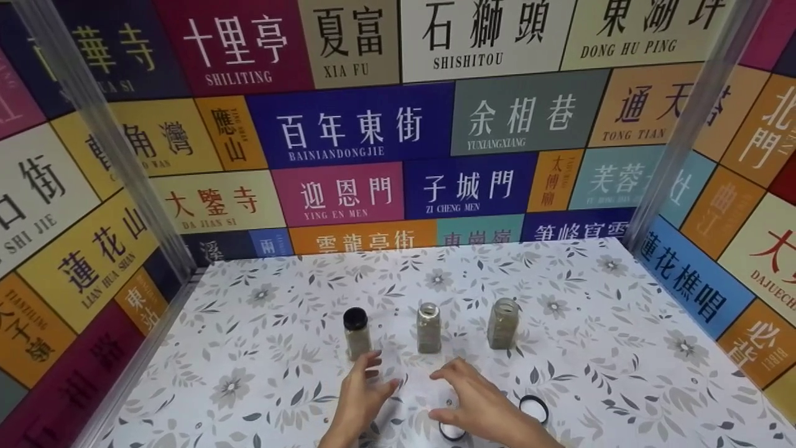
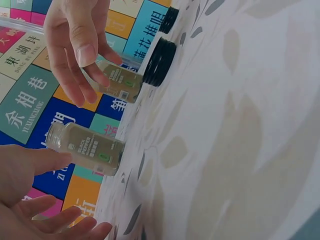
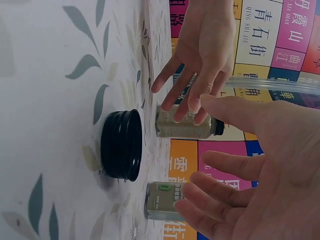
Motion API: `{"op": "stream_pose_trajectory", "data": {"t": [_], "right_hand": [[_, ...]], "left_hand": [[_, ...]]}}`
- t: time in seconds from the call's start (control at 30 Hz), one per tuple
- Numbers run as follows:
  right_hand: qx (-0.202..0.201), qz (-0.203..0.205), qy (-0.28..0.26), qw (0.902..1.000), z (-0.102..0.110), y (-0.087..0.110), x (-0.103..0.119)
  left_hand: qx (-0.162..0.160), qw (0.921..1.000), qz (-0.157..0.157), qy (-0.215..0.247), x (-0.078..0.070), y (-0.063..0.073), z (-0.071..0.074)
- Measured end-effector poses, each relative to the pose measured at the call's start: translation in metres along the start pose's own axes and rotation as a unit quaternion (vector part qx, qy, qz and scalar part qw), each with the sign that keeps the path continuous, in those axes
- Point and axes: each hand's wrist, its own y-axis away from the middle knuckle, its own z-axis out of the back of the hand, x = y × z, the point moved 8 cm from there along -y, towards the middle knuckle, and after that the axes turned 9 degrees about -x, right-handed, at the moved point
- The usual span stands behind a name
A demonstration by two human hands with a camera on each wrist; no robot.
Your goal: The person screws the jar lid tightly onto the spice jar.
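Note:
Three clear glass pepper jars stand in a row on the table. The left jar (image 1: 358, 343) wears a black cap; the middle jar (image 1: 429, 334) and the right jar (image 1: 503, 328) have bare mouths. My left hand (image 1: 360, 398) is just in front of the capped jar, fingers spread loosely and holding nothing. Nearer the middle, my right hand (image 1: 476, 401) hovers with fingers apart, also holding nothing. Partly under it lies one black lid (image 1: 453, 435), and a second lid (image 1: 545, 412) lies to its right. A label reading "black pepper" shows on a jar (image 2: 90, 149) in the left wrist view.
A white tablecloth (image 1: 280, 323) with grey flowers and leaves covers the table. Behind and at both sides stand panels (image 1: 348, 124) of coloured signs with Chinese lettering. Clear upright strips (image 1: 675, 124) mark the two back corners.

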Motion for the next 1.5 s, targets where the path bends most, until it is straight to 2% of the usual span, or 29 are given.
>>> {"op": "stream_pose_trajectory", "data": {"t": [0.17,0.3,0.43,0.57,0.63,0.9,1.03,1.27,1.5], "right_hand": [[0.026,-0.011,0.017,0.9994,-0.003,0.004,-0.006],[0.033,-0.001,0.024,0.9992,-0.004,0.008,-0.008],[0.034,-0.004,0.005,0.9994,-0.005,0.011,-0.013],[0.054,-0.029,-0.015,0.9980,-0.009,0.012,-0.020],[0.059,-0.025,-0.016,0.9978,-0.010,0.013,-0.021],[0.031,0.023,-0.006,0.9992,-0.011,0.016,-0.019],[0.035,0.023,0.001,0.9991,-0.012,0.017,-0.020],[0.031,0.031,0.012,0.9990,-0.013,0.018,-0.022],[0.042,0.031,0.023,0.9984,-0.016,0.018,-0.028]], "left_hand": [[0.019,0.9997,-0.003,-0.017,-0.002,0.000,-0.010],[0.020,0.9996,-0.009,-0.019,-0.005,-0.001,-0.017],[0.014,0.9997,-0.017,-0.011,-0.010,-0.002,-0.023],[0.023,0.9996,-0.018,-0.003,-0.013,-0.006,-0.031],[0.029,0.9994,-0.019,0.003,-0.014,-0.009,-0.036],[0.019,0.9995,-0.015,0.018,-0.016,-0.023,-0.049],[0.017,0.9995,-0.011,0.025,-0.017,-0.030,-0.054],[0.023,0.9976,0.009,0.065,-0.019,-0.040,-0.063],[0.022,0.9970,0.012,0.073,-0.018,-0.050,-0.075]]}}
